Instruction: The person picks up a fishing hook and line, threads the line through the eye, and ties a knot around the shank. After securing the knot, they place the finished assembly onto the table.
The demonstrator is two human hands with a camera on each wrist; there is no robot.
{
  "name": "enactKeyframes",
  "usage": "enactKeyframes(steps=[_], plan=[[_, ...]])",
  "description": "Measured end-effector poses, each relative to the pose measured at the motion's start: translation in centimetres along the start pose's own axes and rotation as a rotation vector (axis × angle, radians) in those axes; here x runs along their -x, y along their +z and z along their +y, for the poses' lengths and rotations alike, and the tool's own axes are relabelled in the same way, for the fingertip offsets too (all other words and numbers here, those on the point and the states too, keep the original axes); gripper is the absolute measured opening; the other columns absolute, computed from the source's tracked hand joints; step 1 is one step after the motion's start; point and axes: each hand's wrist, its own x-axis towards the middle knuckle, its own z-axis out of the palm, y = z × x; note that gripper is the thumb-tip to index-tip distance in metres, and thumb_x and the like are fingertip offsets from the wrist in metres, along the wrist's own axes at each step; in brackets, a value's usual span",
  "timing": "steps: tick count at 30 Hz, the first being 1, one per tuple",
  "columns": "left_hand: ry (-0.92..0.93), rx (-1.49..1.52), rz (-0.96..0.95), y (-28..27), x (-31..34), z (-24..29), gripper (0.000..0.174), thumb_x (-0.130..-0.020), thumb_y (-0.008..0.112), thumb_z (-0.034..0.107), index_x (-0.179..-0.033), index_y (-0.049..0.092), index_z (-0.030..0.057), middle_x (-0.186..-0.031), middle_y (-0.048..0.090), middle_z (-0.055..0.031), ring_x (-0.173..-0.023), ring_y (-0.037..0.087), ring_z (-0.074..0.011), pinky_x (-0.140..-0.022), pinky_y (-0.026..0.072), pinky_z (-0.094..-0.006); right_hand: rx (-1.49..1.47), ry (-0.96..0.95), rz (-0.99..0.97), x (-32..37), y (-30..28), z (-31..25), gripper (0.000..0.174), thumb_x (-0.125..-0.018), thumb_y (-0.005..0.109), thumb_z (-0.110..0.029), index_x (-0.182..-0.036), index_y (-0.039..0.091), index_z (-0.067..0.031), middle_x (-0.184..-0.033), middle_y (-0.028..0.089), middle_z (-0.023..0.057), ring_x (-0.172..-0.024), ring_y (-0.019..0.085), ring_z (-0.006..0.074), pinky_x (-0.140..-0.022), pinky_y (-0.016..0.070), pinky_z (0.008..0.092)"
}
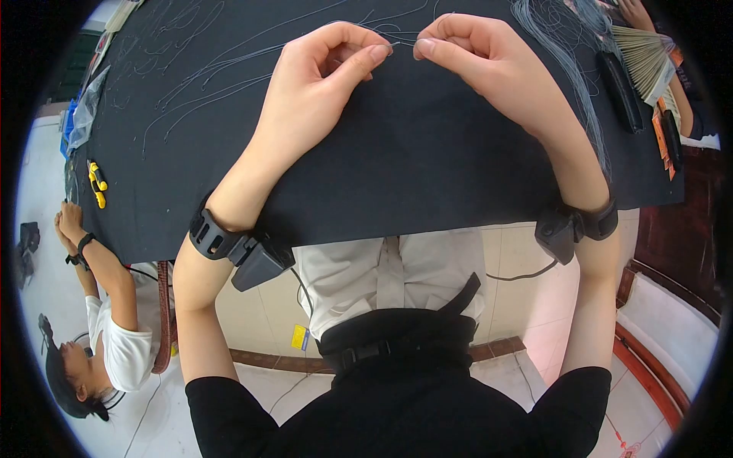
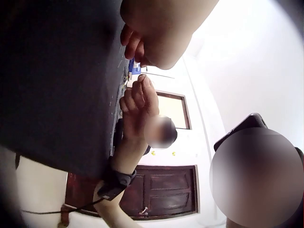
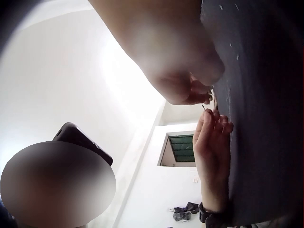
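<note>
Near the far side of the black-covered table (image 1: 382, 175), both hands meet at a thin grey cord (image 1: 405, 43). My left hand (image 1: 324, 72) pinches it between thumb and curled index finger. From the other side, my right hand (image 1: 492, 65) grips the cord the same way, a small gap between the two sets of fingertips. The left wrist view has the right hand (image 2: 137, 102) facing the nearer left hand (image 2: 161, 33). Seen from the right wrist, a short cord end sticks up by the left hand's fingertips (image 3: 208, 113).
Loose grey cords (image 1: 206, 69) lie across the upper left of the table. A thick bundle of cords (image 1: 573, 76) hangs along the right, beside a black case (image 1: 618, 91) and a fanned stack of strips (image 1: 645, 61). A yellow cutter (image 1: 97, 183) lies left; another person (image 1: 114, 336) sits there.
</note>
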Motion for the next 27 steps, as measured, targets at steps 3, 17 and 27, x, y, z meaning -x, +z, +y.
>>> enactKeyframes(steps=[3, 17, 27], plan=[[0.046, -0.113, 0.025, -0.1, -0.2, -0.4, 0.013, -0.081, 0.06, 0.015, -0.083, 0.063, 0.0026, -0.068, 0.059, -0.0012, -0.062, 0.052, -0.0063, -0.056, 0.0402, -0.0194, 0.047, -0.078, -0.029, -0.2, -0.1, 0.4, 0.02, -0.086, 0.052, -0.019, -0.086, 0.057, 0.0001, -0.064, 0.047, -0.0043, -0.056, 0.038, 0.001, -0.049, 0.0299, 0.0174], [0.342, -0.584, 0.156, -0.6, -0.8, -0.2, 0.004, -0.078, 0.056, 0.004, -0.079, 0.059, 0.0011, -0.074, 0.056, -0.0075, -0.064, 0.056, -0.0199, -0.06, 0.0449, -0.0278, 0.166, 0.006, 0.018, -1.4, -1.2, 2.2, 0.021, -0.085, 0.053, -0.021, -0.081, 0.057, -0.0001, -0.062, 0.045, -0.0045, -0.057, 0.039, 0.0025, -0.05, 0.031, 0.0187], [0.284, -0.615, 0.18, -1.0, -0.6, 0.2, 0.007, -0.082, 0.056, 0.008, -0.083, 0.06, 0.0024, -0.077, 0.058, -0.0057, -0.07, 0.056, -0.0142, -0.057, 0.0421, -0.0241, 0.121, 0.083, 0.115, -2.0, -2.0, 2.5, 0.02, -0.082, 0.056, -0.024, -0.085, 0.06, -0.0051, -0.06, 0.042, -0.008, -0.05, 0.034, 0.0005, -0.045, 0.027, 0.0172]])
